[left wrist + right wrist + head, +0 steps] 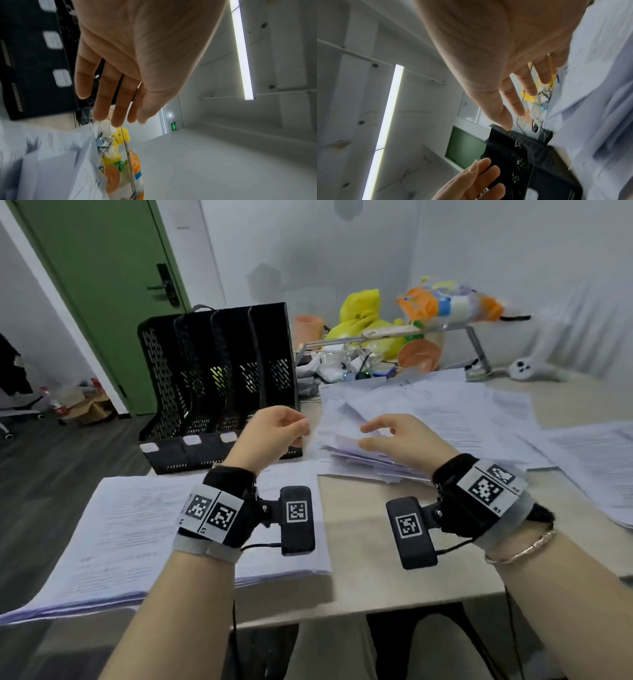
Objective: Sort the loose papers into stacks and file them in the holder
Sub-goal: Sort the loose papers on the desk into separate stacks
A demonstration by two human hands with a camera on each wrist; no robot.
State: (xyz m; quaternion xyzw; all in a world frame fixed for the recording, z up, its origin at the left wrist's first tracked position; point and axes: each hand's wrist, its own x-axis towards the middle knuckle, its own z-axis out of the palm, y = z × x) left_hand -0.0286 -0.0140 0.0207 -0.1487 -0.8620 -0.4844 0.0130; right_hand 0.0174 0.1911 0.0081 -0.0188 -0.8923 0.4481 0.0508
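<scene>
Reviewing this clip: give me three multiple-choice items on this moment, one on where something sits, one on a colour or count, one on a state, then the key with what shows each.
1. Where is the black file holder?
A. at the table's far left, behind the neat stack
B. on the floor
C. on the metal stand

2. What colour is the door?
A. white
B. green
C. brown

3. What are the left hand and right hand doing?
A. both grip paper
B. one holds a pen
C. both open above the loose papers, holding nothing

Key: 1 A, head view shows it there. 2 B, plainly green. 3 C, wrist views show spread, empty fingers.
</scene>
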